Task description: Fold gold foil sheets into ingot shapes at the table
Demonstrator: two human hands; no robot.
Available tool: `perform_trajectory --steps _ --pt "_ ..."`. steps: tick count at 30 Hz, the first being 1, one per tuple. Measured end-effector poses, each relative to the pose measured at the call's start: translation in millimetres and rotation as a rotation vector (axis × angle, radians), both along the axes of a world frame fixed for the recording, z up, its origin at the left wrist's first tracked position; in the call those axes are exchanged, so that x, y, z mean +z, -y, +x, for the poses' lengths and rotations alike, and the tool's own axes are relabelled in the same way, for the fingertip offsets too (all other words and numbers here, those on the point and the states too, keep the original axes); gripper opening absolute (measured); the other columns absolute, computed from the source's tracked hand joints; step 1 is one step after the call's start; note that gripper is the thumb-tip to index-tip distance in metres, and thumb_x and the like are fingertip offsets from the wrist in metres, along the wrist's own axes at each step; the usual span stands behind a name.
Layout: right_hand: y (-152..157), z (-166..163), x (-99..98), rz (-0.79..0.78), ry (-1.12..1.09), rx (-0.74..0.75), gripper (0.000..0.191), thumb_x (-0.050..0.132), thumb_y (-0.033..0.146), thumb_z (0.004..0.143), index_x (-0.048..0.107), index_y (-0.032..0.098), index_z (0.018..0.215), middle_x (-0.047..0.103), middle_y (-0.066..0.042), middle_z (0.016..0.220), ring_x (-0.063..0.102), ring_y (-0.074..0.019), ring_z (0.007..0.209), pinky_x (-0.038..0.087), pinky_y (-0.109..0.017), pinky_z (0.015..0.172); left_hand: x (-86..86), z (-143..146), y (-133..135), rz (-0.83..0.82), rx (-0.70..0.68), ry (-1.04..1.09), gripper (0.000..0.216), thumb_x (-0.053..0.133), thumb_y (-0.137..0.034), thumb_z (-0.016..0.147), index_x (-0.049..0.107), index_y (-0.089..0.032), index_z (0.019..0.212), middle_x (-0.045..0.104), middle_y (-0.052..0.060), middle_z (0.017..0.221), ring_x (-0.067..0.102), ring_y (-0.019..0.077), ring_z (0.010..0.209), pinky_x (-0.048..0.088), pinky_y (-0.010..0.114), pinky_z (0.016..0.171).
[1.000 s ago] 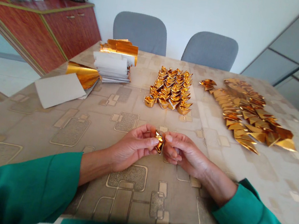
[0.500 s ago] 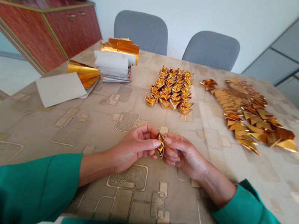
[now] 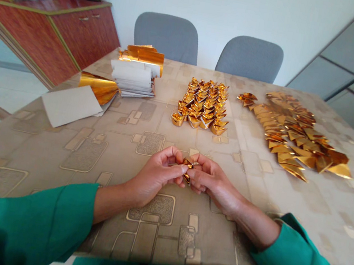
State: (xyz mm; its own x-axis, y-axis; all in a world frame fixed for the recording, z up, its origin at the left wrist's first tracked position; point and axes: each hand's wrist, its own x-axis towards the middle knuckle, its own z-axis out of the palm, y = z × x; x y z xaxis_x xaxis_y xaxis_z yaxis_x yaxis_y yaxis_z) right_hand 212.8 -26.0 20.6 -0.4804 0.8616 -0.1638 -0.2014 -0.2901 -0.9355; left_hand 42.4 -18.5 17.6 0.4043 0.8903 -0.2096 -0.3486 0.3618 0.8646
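Note:
Between my two hands is a small folded gold paper ingot, mostly covered by fingers. My left hand pinches it from the left, thumb on top. From the right, my right hand presses its thumb and fingers on the same piece, the thumb tips close together. Beyond my hands, several finished-looking gold paper ingots stand in neat rows. To the right lies a spread of flatter, pointed gold folded papers, with a small cluster at its left end.
A stack of white-backed gold paper sheets stands at the back left, with a loose white sheet before it. Two grey chairs are behind the patterned tablecloth. A red-brown cabinet stands at the left.
My right thumb has moved left over the ingot, and my right fingers have shifted around its far side. More of the ingot is covered now. My left hand stays nearly still.

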Motion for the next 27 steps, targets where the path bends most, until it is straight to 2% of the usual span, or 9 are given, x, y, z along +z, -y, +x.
perform_trajectory --steps 4,8,15,19,23,27 --pt "1.9 -1.7 4.2 0.094 0.123 -0.077 0.021 0.063 0.034 0.083 0.051 0.02 0.093 0.054 0.007 0.059 0.037 -0.0074 0.048 0.025 -0.021 0.046 -0.3 -1.2 -0.3 -0.029 -0.031 0.065 0.027 0.079 -0.023 0.073 0.055 -0.016 0.081 0.062 -0.004 0.068 0.059 0.0085 0.059 0.055 0.025 0.062" --pt "3.4 -2.3 6.4 0.195 0.26 -0.147 0.019 0.062 0.034 0.083 0.052 0.02 0.09 0.048 0.008 0.059 0.038 -0.008 0.051 0.027 -0.022 0.048 -0.9 -1.5 -0.2 -0.053 -0.044 0.081 0.027 0.081 -0.02 0.072 0.056 -0.015 0.081 0.063 -0.004 0.068 0.062 0.0088 0.06 0.056 0.024 0.063" --pt "1.3 2.4 8.8 0.213 0.312 -0.089 0.018 0.056 0.034 0.085 0.054 0.019 0.097 0.048 0.007 0.062 0.04 -0.0097 0.054 0.03 -0.023 0.051 -1.3 -1.1 1.1 -0.081 -0.034 0.108 0.03 0.083 -0.02 0.071 0.055 -0.016 0.079 0.065 -0.003 0.07 0.064 0.0085 0.06 0.056 0.022 0.063" --pt "0.8 2.2 7.8 0.272 0.329 -0.113 0.014 0.055 0.031 0.084 0.055 0.019 0.092 0.049 0.006 0.064 0.039 -0.0098 0.057 0.03 -0.024 0.053 -2.1 -0.9 1.5 -0.081 -0.043 0.114 0.031 0.083 -0.02 0.07 0.054 -0.016 0.08 0.064 -0.004 0.071 0.064 0.0089 0.06 0.056 0.023 0.065" --pt "-0.8 3.6 6.9 0.266 0.337 -0.125 0.011 0.056 0.029 0.082 0.055 0.02 0.088 0.049 0.005 0.065 0.038 -0.0099 0.056 0.029 -0.024 0.053 -3.5 -2.5 0.2 -0.039 -0.072 0.074 0.031 0.08 -0.022 0.074 0.057 -0.019 0.094 0.065 -0.004 0.08 0.066 0.0105 0.062 0.056 0.027 0.066" --pt "-5.2 7.5 6.3 0.289 0.382 -0.132 0.012 0.056 0.028 0.08 0.057 0.02 0.088 0.049 0.005 0.065 0.037 -0.0104 0.056 0.028 -0.024 0.054 -2.7 -3.7 -2.9 0.102 -0.097 -0.043 0.038 0.076 -0.023 0.079 0.061 -0.023 0.114 0.067 0.0 0.09 0.067 0.0129 0.07 0.054 0.027 0.07"
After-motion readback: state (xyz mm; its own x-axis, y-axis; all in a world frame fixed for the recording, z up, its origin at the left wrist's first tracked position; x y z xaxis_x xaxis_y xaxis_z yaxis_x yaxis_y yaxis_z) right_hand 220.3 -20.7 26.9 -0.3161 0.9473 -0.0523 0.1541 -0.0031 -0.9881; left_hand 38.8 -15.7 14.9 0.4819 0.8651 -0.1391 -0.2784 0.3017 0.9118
